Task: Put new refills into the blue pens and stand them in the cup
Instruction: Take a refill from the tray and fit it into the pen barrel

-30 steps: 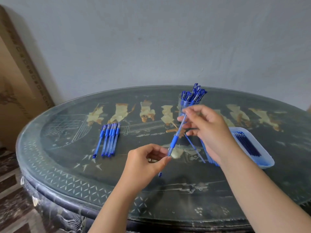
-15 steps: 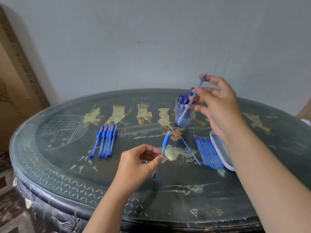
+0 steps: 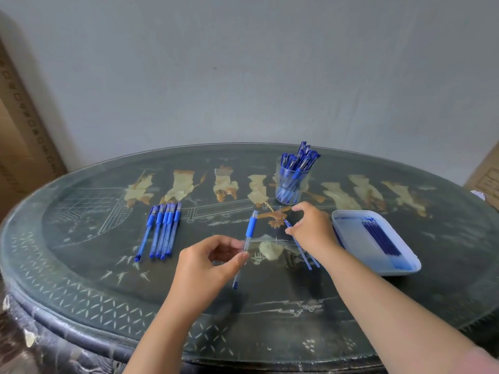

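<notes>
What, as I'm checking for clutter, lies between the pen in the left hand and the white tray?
In the head view, the right hand and loose refills on the table under it lie between pen and tray.

Table (image 3: 81,279): glossy glass top, dark inlaid surface. Cup (image 3: 291,184): clear plastic. Tray (image 3: 348,233): smooth pale plastic. Wall (image 3: 243,76): matt.

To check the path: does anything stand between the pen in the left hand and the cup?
Nothing visible does. Between the pen in the left hand and the cup lies only bare table; the right hand is just right of that line.
</notes>
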Tool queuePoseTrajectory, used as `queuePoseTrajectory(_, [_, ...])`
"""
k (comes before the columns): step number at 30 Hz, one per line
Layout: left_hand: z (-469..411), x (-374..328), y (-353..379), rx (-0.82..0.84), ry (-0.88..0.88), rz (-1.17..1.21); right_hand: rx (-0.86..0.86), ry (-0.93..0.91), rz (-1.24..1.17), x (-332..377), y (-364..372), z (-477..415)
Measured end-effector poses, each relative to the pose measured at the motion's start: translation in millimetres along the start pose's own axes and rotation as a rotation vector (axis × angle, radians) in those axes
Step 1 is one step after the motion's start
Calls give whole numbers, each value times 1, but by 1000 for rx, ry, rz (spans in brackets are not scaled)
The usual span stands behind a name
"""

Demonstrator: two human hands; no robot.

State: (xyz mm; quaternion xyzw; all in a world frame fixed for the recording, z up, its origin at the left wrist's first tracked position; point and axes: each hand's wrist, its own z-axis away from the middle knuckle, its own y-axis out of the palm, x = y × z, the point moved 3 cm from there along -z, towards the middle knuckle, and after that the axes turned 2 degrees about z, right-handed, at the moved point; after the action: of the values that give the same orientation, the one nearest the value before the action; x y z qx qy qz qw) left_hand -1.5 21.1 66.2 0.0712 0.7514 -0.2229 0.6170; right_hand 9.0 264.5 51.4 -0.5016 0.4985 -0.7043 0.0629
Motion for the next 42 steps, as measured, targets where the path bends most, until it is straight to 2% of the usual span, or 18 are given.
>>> queuePoseTrajectory(7, [-1, 1, 3, 11, 0, -5, -81, -8, 148, -1, 0, 0])
queuePoseTrajectory(13, [-1, 2, 3, 12, 1, -17, -81, 6, 172, -5, -2, -1])
queuePoseTrajectory(19, [-1, 2, 4, 16, -3, -12, -118, -43, 160, 0, -4, 2])
queuePoseTrajectory(23, [-1, 2, 5, 15, -8, -8, -81, -76, 152, 4, 2, 3])
queuePoseTrajectory(34, [-1, 2, 4, 16, -10, -9, -101, -36, 237, -7, -2, -5])
queuePoseTrajectory(42, [-2, 4, 4, 18, -17, -3, -141, -39, 204, -11, -4, -9])
